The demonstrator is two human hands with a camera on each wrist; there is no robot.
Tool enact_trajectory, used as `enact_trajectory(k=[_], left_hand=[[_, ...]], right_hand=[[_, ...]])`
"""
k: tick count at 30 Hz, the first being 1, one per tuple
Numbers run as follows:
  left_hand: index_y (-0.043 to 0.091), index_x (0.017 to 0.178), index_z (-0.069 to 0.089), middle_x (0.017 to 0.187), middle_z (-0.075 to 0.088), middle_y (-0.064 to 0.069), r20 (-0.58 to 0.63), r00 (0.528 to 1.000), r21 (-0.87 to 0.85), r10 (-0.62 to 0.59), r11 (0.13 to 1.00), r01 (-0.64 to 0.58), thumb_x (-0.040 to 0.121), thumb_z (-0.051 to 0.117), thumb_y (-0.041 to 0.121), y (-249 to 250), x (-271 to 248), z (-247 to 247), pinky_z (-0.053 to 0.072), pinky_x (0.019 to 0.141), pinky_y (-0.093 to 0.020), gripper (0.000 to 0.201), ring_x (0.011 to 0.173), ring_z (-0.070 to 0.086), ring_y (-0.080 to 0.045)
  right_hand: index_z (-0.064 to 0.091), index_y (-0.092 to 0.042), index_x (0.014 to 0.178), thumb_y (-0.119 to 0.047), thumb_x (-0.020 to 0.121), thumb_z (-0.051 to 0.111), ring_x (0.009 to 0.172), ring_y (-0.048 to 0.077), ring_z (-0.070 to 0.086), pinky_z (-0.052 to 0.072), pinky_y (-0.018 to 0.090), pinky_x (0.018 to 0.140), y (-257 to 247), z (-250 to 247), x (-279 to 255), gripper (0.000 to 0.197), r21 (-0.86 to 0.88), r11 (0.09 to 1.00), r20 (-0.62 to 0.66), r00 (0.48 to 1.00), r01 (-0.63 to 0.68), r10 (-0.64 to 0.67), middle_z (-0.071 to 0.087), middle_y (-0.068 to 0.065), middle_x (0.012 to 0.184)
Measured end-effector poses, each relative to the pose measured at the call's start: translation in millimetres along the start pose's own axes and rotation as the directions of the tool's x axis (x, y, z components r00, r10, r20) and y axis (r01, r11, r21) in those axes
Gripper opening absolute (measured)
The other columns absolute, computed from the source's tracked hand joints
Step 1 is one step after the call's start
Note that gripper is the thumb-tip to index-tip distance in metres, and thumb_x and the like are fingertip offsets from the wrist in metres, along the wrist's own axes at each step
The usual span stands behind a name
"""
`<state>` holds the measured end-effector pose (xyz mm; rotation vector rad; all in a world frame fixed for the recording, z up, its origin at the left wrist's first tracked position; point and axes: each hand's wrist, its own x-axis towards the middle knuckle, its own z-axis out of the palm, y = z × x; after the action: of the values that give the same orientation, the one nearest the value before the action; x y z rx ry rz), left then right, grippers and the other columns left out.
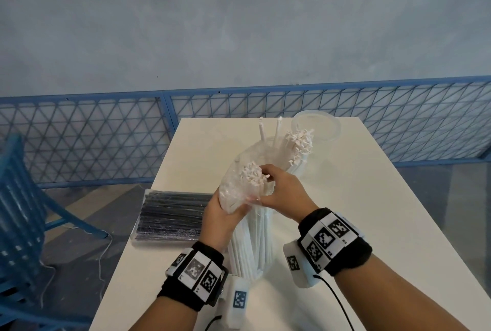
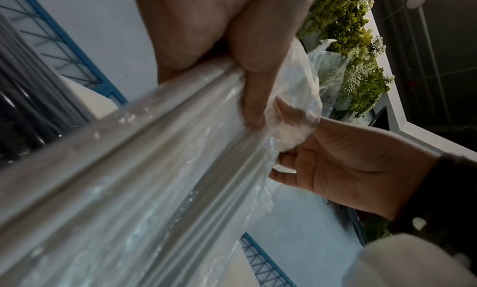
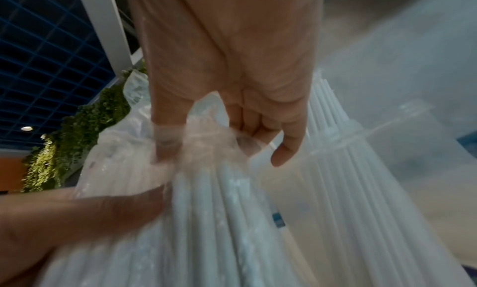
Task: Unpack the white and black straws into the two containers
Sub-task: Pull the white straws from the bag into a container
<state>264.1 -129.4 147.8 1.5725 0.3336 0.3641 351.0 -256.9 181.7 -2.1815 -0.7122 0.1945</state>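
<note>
Plastic straw bag (image 1: pixel 240 192) in both hands' grip

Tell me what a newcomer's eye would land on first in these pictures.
First, the two hands at the table's middle: the left hand grips a clear bag of white straws standing upright, while the right hand pinches the bag's open top. Just behind, a container already holds white straws with frilly tips. To the left, a sealed pack of black straws lies flat at the table's edge.
</note>
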Motion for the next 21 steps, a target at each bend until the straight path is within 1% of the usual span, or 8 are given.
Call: enact_trajectory(k=[3, 6, 9, 13, 15, 17, 19, 21], left_hand=[[0.035, 0.094, 0.056, 0.094, 0.066, 0.011, 0.013, 1.0, 0.006, 0.009, 1.0, -0.009, 0.07, 0.077, 0.009, 0.5, -0.1, 2.0, 0.048, 0.065, -0.006, 0.041, 0.087, 0.061, 0.0], [0.034, 0.096, 0.058, 0.096, 0.068, 0.01, -0.003, 1.0, -0.012, 0.007, 1.0, -0.007, 0.069, 0.079, 0.012, -1.3, 1.4, 2.9, 0.049, 0.068, -0.009, 0.041, 0.09, 0.064, -0.003], [0.032, 0.1, 0.06, 0.1, 0.07, 0.006, -0.009, 1.0, -0.033, 0.0, 0.999, 0.0, 0.066, 0.082, 0.016, -4.4, 3.5, 2.6, 0.051, 0.074, -0.018, 0.043, 0.093, 0.066, -0.008], [0.028, 0.099, 0.061, 0.097, 0.07, 0.006, 0.003, 1.0, -0.049, 0.0, 0.999, 0.0, 0.067, 0.08, 0.008, -3.0, 4.7, 3.8, 0.051, 0.07, -0.013, 0.042, 0.089, 0.066, -0.004], [0.028, 0.097, 0.061, 0.095, 0.069, 0.007, 0.015, 1.0, -0.045, 0.003, 0.999, -0.002, 0.068, 0.078, 0.005, -1.5, 5.7, 3.7, 0.05, 0.069, -0.012, 0.041, 0.084, 0.066, 0.0], [0.028, 0.097, 0.06, 0.097, 0.07, 0.002, 0.01, 1.0, -0.037, -0.005, 0.999, 0.006, 0.068, 0.077, 0.004, -2.1, 8.0, 2.5, 0.053, 0.076, -0.022, 0.041, 0.091, 0.067, -0.01], [0.027, 0.097, 0.061, 0.098, 0.07, -0.001, 0.004, 1.0, -0.038, -0.02, 0.999, 0.02, 0.069, 0.077, 0.004, -2.9, 10.3, 1.3, 0.052, 0.082, -0.031, 0.04, 0.096, 0.066, -0.018], [0.025, 0.098, 0.062, 0.1, 0.07, -0.003, 0.002, 0.999, -0.041, -0.036, 0.998, 0.036, 0.069, 0.078, 0.006, -4.7, 12.2, 1.1, 0.052, 0.086, -0.037, 0.038, 0.097, 0.066, -0.02]], right_hand=[[0.06, -0.013, 0.111, -0.023, 0.073, 0.077, 0.083, 0.009, 0.057, 0.038, 0.0, 0.063, 4.7, 8.7, -3.1, 0.043, 0.127, 0.991, -0.079, 0.995, -0.052, 0.063, 0.064, -0.003, 0.096], [0.061, -0.013, 0.111, -0.025, 0.074, 0.075, 0.092, 0.014, 0.059, 0.04, 0.004, 0.072, 6.9, 21.9, -4.7, 0.041, 0.172, 0.985, -0.13, 0.99, -0.028, 0.051, 0.067, 0.0, 0.101], [0.062, -0.01, 0.107, -0.03, 0.075, 0.07, 0.093, 0.021, 0.062, 0.049, 0.027, 0.084, 6.9, 31.7, -5.2, 0.039, 0.217, 0.976, -0.19, 0.982, 0.029, 0.013, 0.068, 0.003, 0.097], [0.062, -0.007, 0.097, -0.026, 0.076, 0.069, 0.087, 0.022, 0.057, 0.046, 0.034, 0.084, 3.9, 36.2, -8.2, 0.029, 0.271, 0.96, -0.298, 0.954, 0.076, 0.009, 0.057, -0.014, 0.08], [0.059, -0.009, 0.089, -0.04, 0.073, 0.061, 0.086, 0.027, 0.055, 0.046, 0.044, 0.083, 2.7, 36.7, -8.2, 0.034, 0.259, 0.961, -0.36, 0.933, 0.099, 0.001, 0.059, -0.004, 0.077], [0.057, -0.015, 0.086, -0.047, 0.073, 0.055, 0.087, 0.031, 0.056, 0.046, 0.05, 0.081, 1.1, 33.3, -6.3, 0.035, 0.276, 0.954, -0.395, 0.919, 0.117, 0.002, 0.061, 0.001, 0.08], [0.053, -0.025, 0.084, -0.046, 0.074, 0.054, 0.09, 0.033, 0.055, 0.047, 0.047, 0.08, -5.7, 25.9, -5.5, 0.024, 0.311, 0.939, -0.402, 0.915, 0.145, -0.008, 0.06, -0.006, 0.079], [0.049, -0.035, 0.082, -0.041, 0.077, 0.056, 0.09, 0.029, 0.055, 0.047, 0.034, 0.077, -14.8, 16.1, -5.5, 0.011, 0.304, 0.935, -0.421, 0.906, 0.185, -0.043, 0.058, -0.01, 0.079]])
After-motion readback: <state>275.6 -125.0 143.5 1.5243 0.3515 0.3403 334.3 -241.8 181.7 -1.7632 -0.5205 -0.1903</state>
